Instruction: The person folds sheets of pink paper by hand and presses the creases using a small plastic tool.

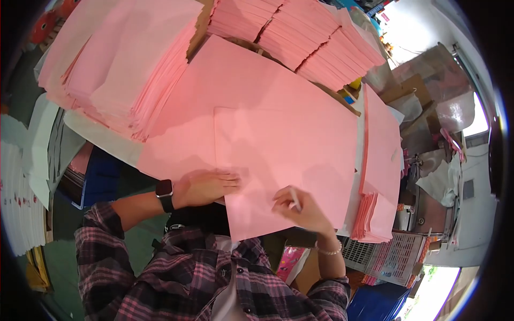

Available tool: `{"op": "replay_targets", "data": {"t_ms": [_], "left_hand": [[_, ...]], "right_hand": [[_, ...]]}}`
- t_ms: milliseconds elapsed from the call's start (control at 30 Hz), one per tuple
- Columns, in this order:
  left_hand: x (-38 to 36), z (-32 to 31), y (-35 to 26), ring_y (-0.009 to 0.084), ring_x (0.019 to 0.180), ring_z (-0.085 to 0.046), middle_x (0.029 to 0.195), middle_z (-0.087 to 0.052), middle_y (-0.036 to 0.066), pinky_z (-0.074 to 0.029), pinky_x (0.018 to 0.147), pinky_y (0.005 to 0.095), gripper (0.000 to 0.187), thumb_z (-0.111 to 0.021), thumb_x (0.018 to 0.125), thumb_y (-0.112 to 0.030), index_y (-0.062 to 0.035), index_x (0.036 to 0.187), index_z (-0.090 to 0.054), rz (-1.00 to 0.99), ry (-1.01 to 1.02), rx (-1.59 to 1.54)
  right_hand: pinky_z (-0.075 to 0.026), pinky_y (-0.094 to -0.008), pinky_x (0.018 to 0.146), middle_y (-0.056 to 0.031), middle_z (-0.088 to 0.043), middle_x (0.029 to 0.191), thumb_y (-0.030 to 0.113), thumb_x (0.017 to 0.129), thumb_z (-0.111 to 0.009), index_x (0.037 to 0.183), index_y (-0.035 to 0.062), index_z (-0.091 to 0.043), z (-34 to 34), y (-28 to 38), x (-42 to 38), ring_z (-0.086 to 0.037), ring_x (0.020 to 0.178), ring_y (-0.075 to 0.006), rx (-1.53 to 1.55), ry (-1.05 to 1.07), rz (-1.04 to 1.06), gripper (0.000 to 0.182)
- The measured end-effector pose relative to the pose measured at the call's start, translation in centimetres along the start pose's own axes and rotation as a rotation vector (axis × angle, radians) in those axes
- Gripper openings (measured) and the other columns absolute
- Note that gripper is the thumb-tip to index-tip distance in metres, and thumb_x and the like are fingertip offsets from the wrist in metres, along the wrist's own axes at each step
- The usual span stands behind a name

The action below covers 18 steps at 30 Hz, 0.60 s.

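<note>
A large pink paper sheet [289,144] lies in front of me, its near corner hanging over the table's edge. It overlaps another wide pink sheet [182,107] beneath it. My left hand [211,187] rests flat near the left edge of the upper sheet, fingers stretched out and a watch on the wrist. Over the right half of that sheet, my right hand [302,208] is closed around a slim white stick-like tool [295,198]. Slight blur covers the right hand, and the tool's lower end is hidden by the fingers.
Tall pink paper piles stand at the left [123,59] and along the back [300,37]. A further pink stack [381,166] sits on the right. Beside the table is a grey plastic crate [393,257]; a blue bin [101,176] is below on the left.
</note>
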<state>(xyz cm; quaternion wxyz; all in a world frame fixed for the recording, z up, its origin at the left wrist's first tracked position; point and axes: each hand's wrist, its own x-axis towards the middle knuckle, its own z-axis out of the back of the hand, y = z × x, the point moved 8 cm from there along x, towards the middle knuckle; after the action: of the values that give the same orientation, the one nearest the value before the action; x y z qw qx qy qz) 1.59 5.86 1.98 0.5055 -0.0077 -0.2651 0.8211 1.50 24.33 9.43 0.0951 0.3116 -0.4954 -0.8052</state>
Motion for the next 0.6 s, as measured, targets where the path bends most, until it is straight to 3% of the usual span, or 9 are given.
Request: {"op": "replay_targets", "data": {"t_ms": [67,100,167,200,233,300,333,433,600], "left_hand": [[0.4,2.5,0.5,0.0249,0.107,-0.063,0.119,-0.066,0.011,-0.047,0.095,0.0351,0.038,-0.057,0.085,-0.011,0.0002,0.121,-0.061,0.008,-0.102,-0.212],[0.7,2.7,0.8,0.0249,0.107,-0.063,0.119,-0.066,0.011,-0.047,0.095,0.0351,0.038,-0.057,0.085,-0.011,0.0002,0.121,-0.061,0.009,-0.107,-0.211],[0.6,2.7,3.9,0.0208,0.081,-0.061,0.092,-0.065,0.014,-0.048,0.075,0.0337,0.021,-0.056,0.090,-0.014,0.0005,0.102,-0.064,0.322,-0.181,-0.479],[0.3,2.4,5.4,0.0188,0.068,-0.061,0.079,-0.065,0.015,-0.048,0.065,0.0331,0.019,-0.056,0.092,-0.016,0.0007,0.093,-0.066,0.481,-0.218,-0.613],[0.5,2.3,6.1,0.0188,0.068,-0.061,0.079,-0.065,0.015,-0.048,0.065,0.0331,0.019,-0.056,0.092,-0.016,0.0007,0.093,-0.066,0.485,-0.225,-0.612],[0.3,0.7,9.4,0.0119,0.061,-0.051,0.071,-0.059,0.005,-0.041,0.056,0.0303,0.025,-0.053,0.097,-0.021,0.0009,0.088,-0.063,0.718,-0.207,-0.736],[-0.2,-0.1,10.5,0.0084,0.057,-0.045,0.067,-0.056,0.000,-0.038,0.051,0.0289,0.030,-0.051,0.099,-0.023,0.0010,0.086,-0.061,0.836,-0.198,-0.797],[-0.5,0.0,10.8,0.0058,0.057,-0.042,0.065,-0.048,-0.003,-0.036,0.051,0.0274,0.035,-0.049,0.101,-0.027,-0.0024,0.078,-0.057,0.952,-0.305,-0.961],[-0.9,-0.5,10.8,0.0051,0.055,-0.040,0.064,-0.045,-0.006,-0.034,0.050,0.0255,0.037,-0.052,0.100,-0.030,-0.0055,0.073,-0.056,1.009,-0.358,-1.068]], "right_hand": [[-0.043,-0.0192,0.060,-0.0053,-0.070,0.099,0.011,0.090,-0.065,0.116,0.0025,-0.059,4.1,-0.8,0.8,-0.062,0.075,-0.0082,-0.147,-0.089,0.282,0.027],[-0.043,-0.0192,0.060,-0.0053,-0.070,0.099,0.011,0.090,-0.065,0.116,0.0025,-0.059,5.6,-1.1,0.8,-0.062,0.075,-0.0082,-0.152,-0.087,0.284,0.027],[-0.036,-0.0174,0.054,-0.0053,-0.069,0.103,0.017,0.094,-0.061,0.114,0.0018,-0.060,10.3,-3.3,0.8,-0.061,0.078,-0.0085,0.165,-0.341,0.091,0.025],[-0.036,-0.0174,0.054,-0.0053,-0.069,0.103,0.017,0.094,-0.061,0.114,0.0018,-0.060,11.0,-4.4,1.0,-0.061,0.078,-0.0085,0.161,-0.336,0.094,0.025],[-0.034,-0.0175,0.053,-0.0050,-0.069,0.103,0.018,0.095,-0.060,0.115,0.0013,-0.060,11.8,-6.8,1.5,-0.061,0.078,-0.0082,0.352,-0.360,0.030,0.026],[-0.029,-0.0179,0.050,-0.0044,-0.068,0.103,0.022,0.097,-0.057,0.116,0.0004,-0.060,12.1,-10.5,2.4,-0.060,0.077,-0.0078,0.735,-0.398,-0.100,0.029],[-0.029,-0.0179,0.050,-0.0044,-0.068,0.103,0.022,0.097,-0.057,0.116,0.0004,-0.060,12.1,-10.9,2.8,-0.060,0.077,-0.0078,0.732,-0.389,-0.097,0.029],[-0.047,-0.0233,0.069,-0.0059,-0.070,0.096,0.015,0.092,-0.063,0.113,-0.0047,-0.063,11.5,-11.3,3.8,-0.062,0.082,-0.0096,0.157,-0.416,-0.209,0.029],[-0.043,-0.0207,0.059,-0.0028,-0.068,0.089,0.014,0.089,-0.069,0.107,-0.0041,-0.066,11.0,-11.7,5.6,-0.058,0.068,-0.0083,0.117,-0.587,-0.139,0.026]]}}
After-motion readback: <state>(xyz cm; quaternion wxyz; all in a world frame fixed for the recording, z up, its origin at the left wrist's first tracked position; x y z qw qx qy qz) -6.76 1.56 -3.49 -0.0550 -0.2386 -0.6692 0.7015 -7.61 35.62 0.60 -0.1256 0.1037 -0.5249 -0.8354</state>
